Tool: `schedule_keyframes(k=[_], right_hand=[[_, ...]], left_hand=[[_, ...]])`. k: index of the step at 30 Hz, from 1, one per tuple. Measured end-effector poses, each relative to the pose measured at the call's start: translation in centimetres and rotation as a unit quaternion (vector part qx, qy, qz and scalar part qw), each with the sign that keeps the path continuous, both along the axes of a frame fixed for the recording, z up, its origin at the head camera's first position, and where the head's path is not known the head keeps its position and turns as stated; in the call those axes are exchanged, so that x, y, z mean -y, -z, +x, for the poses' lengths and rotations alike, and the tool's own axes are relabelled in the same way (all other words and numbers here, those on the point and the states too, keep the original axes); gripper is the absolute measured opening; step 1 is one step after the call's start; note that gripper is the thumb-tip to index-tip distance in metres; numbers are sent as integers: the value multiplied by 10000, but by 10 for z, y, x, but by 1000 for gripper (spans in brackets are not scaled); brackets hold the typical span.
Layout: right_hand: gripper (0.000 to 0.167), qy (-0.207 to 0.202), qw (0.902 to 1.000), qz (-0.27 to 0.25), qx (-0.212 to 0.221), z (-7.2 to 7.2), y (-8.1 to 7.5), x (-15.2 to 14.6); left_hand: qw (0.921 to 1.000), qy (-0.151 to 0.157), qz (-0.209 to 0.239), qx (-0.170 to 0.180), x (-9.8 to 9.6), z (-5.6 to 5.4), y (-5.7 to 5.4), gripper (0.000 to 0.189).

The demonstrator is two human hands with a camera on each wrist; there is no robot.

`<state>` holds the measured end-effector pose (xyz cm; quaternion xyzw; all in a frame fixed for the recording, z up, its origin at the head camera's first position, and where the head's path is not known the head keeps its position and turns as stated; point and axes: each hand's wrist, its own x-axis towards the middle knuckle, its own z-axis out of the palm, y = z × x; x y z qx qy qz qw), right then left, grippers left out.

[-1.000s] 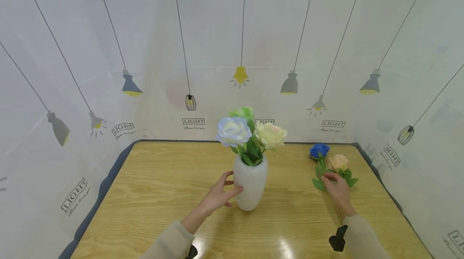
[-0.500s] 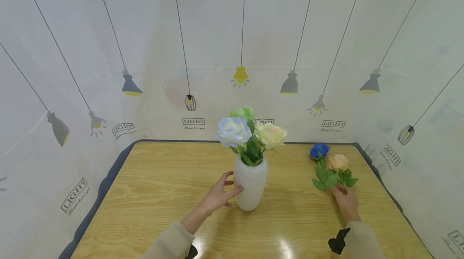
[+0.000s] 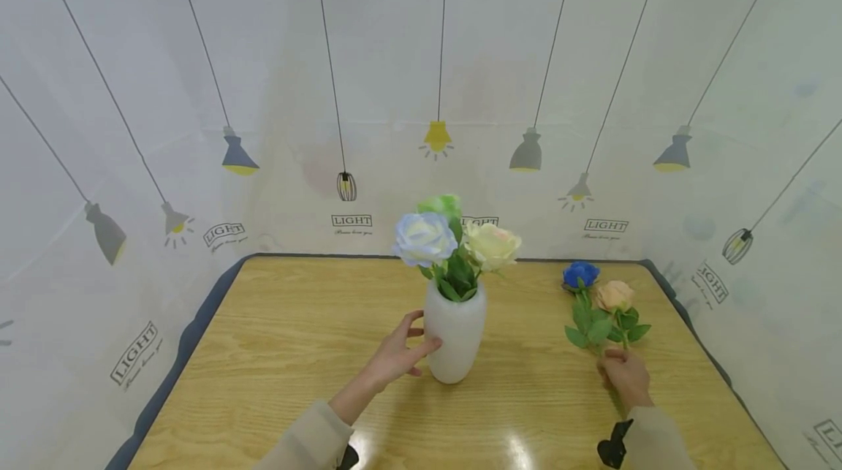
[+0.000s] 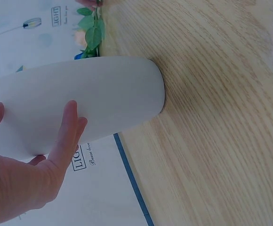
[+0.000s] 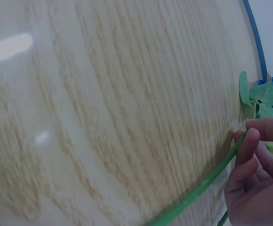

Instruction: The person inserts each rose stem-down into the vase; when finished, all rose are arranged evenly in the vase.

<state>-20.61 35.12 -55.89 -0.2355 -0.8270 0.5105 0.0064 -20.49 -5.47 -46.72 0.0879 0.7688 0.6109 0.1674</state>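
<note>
We observed the white vase (image 3: 455, 331) standing upright on the wood-grained tabletop (image 3: 296, 324), and we took it as the landmark for all positions. From its mouth rose a pale blue flower (image 3: 426, 239) over the left side of the rim, a cream flower (image 3: 492, 247) over the right side, and a green bloom (image 3: 442, 205) behind them, with dark leaves (image 3: 457, 280) filling the neck. At the left side of the vase we saw the left hand (image 3: 393, 359); its fingers were spread apart and curved about the vase wall, holding it at about mid-height. Well apart, to the right of the vase, we saw the right hand (image 3: 627, 378), whose fingers were drawn together in a pinch on a green stem (image 5: 197, 191) (we could not tell to which flower it belonged). A second stem (image 5: 223, 218) showed just beside that hand in the right wrist view. Just beyond the right hand, also to the right of the vase, we noted a blue flower (image 3: 581, 275) and a peach flower (image 3: 615, 296), the peach one nearer the person and farther from the vase. Behind the vase we recorded a pale backdrop (image 3: 388, 53) printed with hanging lamps, among them a yellow lamp (image 3: 437, 136).
</note>
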Motion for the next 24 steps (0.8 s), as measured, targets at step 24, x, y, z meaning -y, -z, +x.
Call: schedule_keyframes(k=[24], right_hand=[[45,-892,9936,-591,-367,-2,-23,21]], left_hand=[[10000,-12,-41,-1,0,3,-5,76]])
